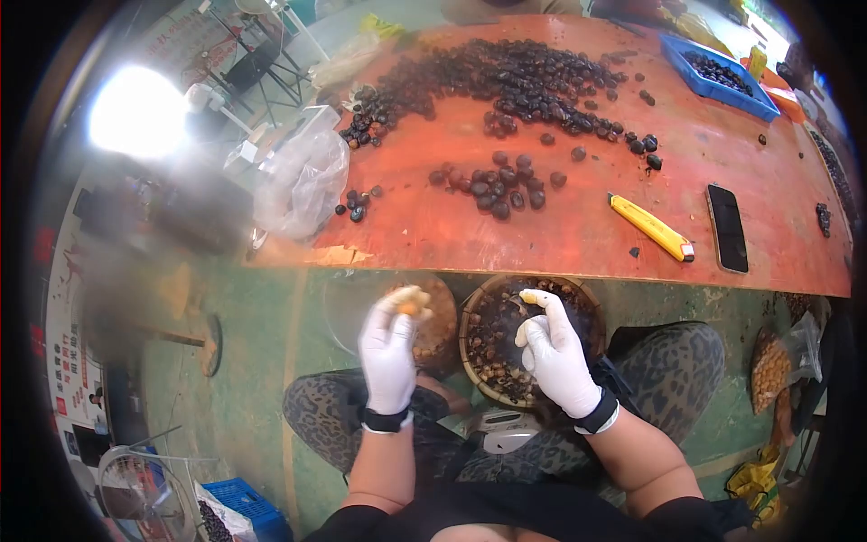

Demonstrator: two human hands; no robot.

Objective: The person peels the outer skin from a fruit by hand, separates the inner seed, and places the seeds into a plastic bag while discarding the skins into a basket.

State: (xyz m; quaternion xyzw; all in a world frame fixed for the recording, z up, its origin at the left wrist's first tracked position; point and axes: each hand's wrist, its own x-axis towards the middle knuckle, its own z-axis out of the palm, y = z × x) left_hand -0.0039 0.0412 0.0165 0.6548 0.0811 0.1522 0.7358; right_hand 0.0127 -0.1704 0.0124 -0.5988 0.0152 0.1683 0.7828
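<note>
Both my hands wear white gloves. Between the fingertips of my left hand [390,348] is a small round orange-yellow kernel [409,309], partly covered by the fingers. That hand hovers over a bowl of tan kernels [435,327]. My right hand [555,352] hangs above a round woven basket [468,357] of dark shell pieces and pale scraps. Its index finger reaches out, apart from the thumb, and the glove's fingertips are stained yellow. A thin scrap [518,305] shows just under the index fingertip.
Dark round nuts [497,185] lie loose on the red table [406,244], with a larger heap [506,77] behind. A yellow utility knife [650,228] and a phone [727,228] are at the right. A blue tray [763,107] and a plastic bag [302,181] flank the heap.
</note>
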